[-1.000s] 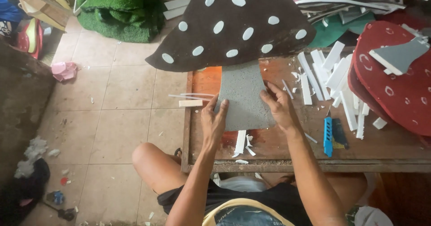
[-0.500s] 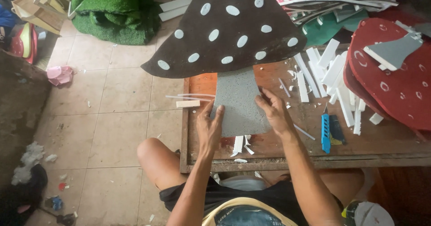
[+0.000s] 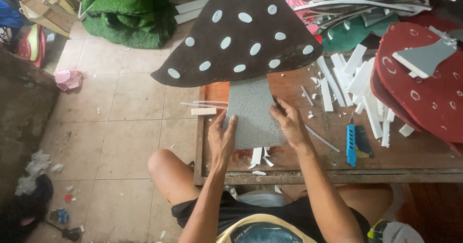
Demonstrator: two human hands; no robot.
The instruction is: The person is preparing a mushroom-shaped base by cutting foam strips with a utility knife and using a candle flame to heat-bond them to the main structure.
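Both hands stay spread flat on the grey stem [image 3: 253,115] — left hand [image 3: 223,137], right hand [image 3: 289,124] — barely shifted, pressing the mushroom cutout [image 3: 241,35] to the tabletop [image 3: 410,156].

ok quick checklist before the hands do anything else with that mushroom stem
1. Left hand flat on the grey stem, at its left edge: ok.
2. Right hand flat on the stem's right edge: ok.
3. Stem lies fully on the table: ok.
4. Brown spotted cap meets the stem's top: ok by sight; whether they are bonded: cannot tell.
5. Blue knife away from both hands: ok; blade out or in: cannot tell.
6. Table free of scraps around the stem: not ok, white offcuts lie by its lower edge and white strips lie to the right.
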